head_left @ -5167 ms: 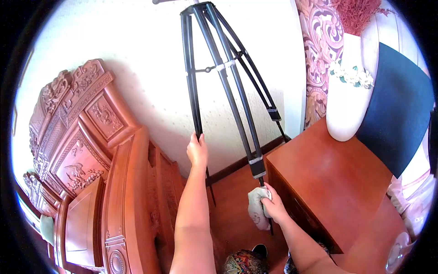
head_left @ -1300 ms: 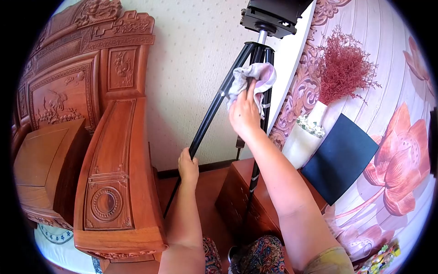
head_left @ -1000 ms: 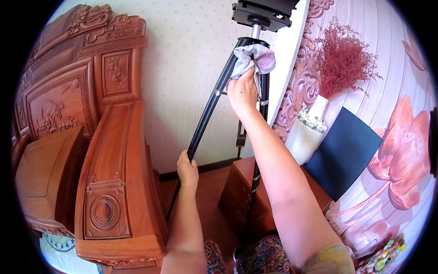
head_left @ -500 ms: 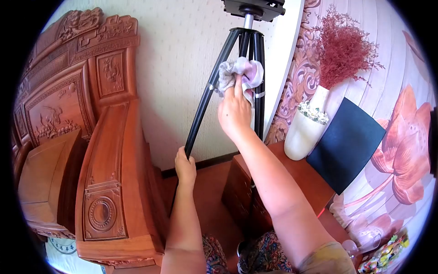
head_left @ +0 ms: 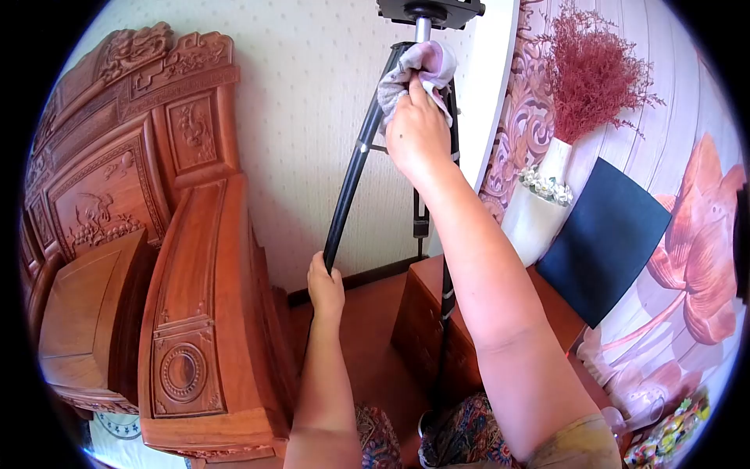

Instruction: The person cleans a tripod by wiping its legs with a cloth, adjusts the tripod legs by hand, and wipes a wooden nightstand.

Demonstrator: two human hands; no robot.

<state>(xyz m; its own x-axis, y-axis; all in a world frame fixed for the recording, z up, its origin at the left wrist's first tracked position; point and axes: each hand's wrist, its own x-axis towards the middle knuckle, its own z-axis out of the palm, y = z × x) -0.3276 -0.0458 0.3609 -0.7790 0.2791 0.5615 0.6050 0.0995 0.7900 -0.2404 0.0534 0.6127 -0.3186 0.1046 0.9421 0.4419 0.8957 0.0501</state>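
Observation:
In front of me stands a black tripod (head_left: 351, 182) with its legs spread and a mounting plate (head_left: 431, 11) at the top edge of the view. My left hand (head_left: 326, 291) is wrapped round the tripod's left leg, low down. Up near the joint where the legs meet, my right hand (head_left: 419, 134) presses a grey and pink cloth (head_left: 428, 64) against the tripod. The cloth is bunched over the upper legs and hides part of the joint. My fingers lie on its near side.
Left is a carved wooden bed or sofa (head_left: 195, 313). On the right, a wooden cabinet (head_left: 426, 301) bears a white vase (head_left: 539, 219) with dried red stems (head_left: 590, 74) and a dark blue panel (head_left: 605, 242). A flower mural (head_left: 695, 242) covers the right wall.
My right hand has moved the cloth up the tripod, from the upper legs to just under the top. My left hand keeps its grip on the left leg. The view has shifted slightly.

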